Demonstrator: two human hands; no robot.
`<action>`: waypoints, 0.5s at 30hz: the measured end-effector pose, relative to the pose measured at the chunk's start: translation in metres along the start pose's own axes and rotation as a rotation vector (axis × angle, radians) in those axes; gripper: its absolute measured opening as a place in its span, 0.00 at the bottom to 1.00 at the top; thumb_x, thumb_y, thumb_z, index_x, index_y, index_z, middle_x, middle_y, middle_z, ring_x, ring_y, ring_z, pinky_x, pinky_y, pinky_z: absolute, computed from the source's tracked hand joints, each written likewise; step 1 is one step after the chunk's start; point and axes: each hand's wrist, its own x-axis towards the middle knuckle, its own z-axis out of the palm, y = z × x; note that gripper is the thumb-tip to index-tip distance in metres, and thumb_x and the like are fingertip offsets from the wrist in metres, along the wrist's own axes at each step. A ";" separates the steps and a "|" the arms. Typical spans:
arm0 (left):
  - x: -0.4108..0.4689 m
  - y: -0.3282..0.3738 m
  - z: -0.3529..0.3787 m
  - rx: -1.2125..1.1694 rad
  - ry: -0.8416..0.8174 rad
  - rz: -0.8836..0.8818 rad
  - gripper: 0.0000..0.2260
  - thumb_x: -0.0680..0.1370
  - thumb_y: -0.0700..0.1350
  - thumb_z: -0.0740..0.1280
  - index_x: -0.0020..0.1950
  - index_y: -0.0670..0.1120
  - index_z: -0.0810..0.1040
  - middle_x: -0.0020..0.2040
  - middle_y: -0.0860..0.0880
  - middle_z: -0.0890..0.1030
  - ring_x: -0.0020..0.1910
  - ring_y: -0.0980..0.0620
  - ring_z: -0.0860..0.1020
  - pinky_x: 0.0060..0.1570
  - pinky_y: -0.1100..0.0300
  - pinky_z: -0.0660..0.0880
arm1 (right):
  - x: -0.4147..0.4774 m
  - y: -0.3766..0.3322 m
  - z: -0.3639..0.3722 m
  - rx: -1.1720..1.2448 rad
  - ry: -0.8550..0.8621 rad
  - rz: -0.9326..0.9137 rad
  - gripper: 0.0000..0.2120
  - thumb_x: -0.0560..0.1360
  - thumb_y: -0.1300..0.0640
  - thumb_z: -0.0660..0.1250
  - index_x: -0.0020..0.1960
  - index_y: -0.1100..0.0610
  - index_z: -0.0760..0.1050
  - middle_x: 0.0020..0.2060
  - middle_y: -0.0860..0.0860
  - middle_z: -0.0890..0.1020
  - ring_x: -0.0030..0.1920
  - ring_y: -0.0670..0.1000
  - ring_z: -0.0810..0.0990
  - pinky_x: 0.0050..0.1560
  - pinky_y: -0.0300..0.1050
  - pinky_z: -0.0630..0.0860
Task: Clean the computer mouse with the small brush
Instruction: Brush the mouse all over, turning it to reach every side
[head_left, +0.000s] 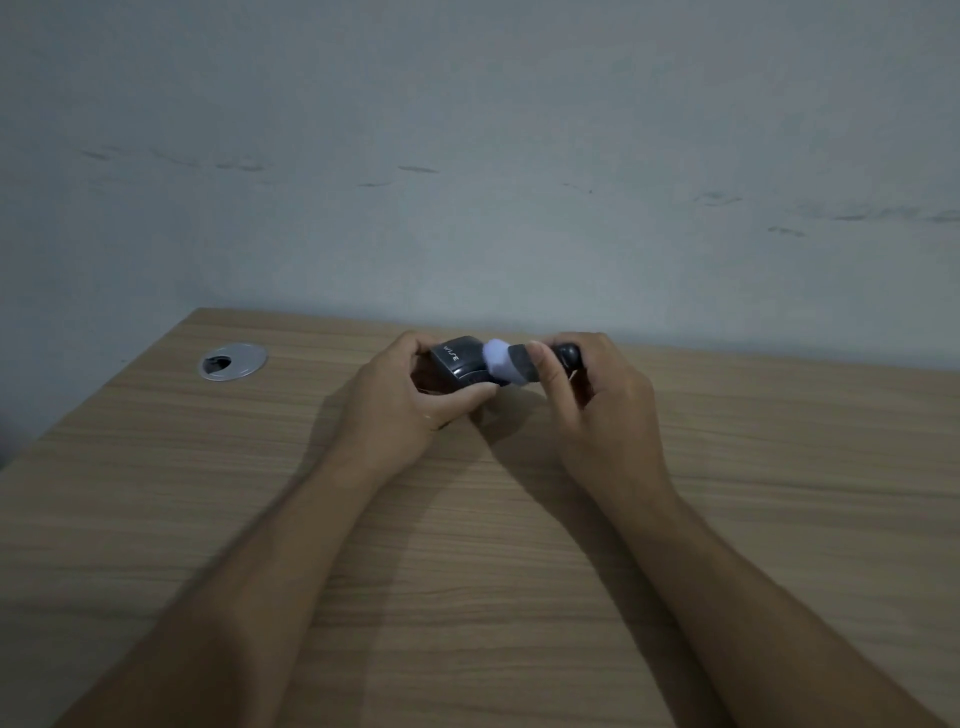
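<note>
Holding the brush (511, 362) pinched in the right hand (597, 400), thumb on the near side of the dark ferrule and the other fingers wrapped over the black handle, looks like a solid setup for this step. The pale bristle tuft is pressed right against the top of the black computer mouse (460, 361), near the end that points toward the right hand. The left hand (405, 405) is closed around the mouse, thumb along the near edge and fingers curled over the far side, so it's held just above or barely on the wooden desk (467, 571); honestly can't tell if it's touching. White lettering on the shell faces up, so it's the top being brushed, not the underside. My two cents on doing it well: keep the grip low on the ferrule like that, since it gives way more control than holding the handle end, and use short light flicks away from the left thumb so dust goes off the mouse, not into the palm. I'd guess the seams around the buttons and wheel need the bristle tips worked in at an angle, and the left hand will have to roll the mouse to expose the sides. Lighting's pretty dim, so checking for leftover dust may be tricky. That silver cable grommet (232, 361) sits well off to the left, out of the way.
</note>
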 end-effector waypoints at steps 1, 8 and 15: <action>0.000 0.000 0.000 0.026 0.005 -0.009 0.21 0.68 0.53 0.85 0.56 0.51 0.82 0.48 0.57 0.89 0.47 0.61 0.87 0.45 0.69 0.80 | -0.002 -0.006 0.000 0.032 -0.025 -0.029 0.08 0.85 0.52 0.72 0.57 0.56 0.85 0.49 0.49 0.86 0.46 0.45 0.83 0.48 0.38 0.77; 0.003 0.003 -0.003 0.037 0.032 -0.052 0.21 0.70 0.50 0.75 0.61 0.46 0.83 0.54 0.52 0.87 0.53 0.49 0.84 0.47 0.62 0.75 | -0.016 -0.037 0.014 0.145 -0.162 -0.194 0.06 0.85 0.55 0.72 0.57 0.57 0.85 0.48 0.46 0.85 0.44 0.37 0.79 0.47 0.28 0.70; -0.002 0.003 -0.004 -0.062 -0.040 -0.007 0.21 0.72 0.52 0.83 0.62 0.53 0.81 0.52 0.56 0.89 0.49 0.58 0.87 0.48 0.62 0.81 | 0.003 0.008 0.003 -0.013 0.028 0.179 0.11 0.86 0.47 0.70 0.54 0.54 0.85 0.39 0.45 0.83 0.35 0.43 0.77 0.40 0.30 0.69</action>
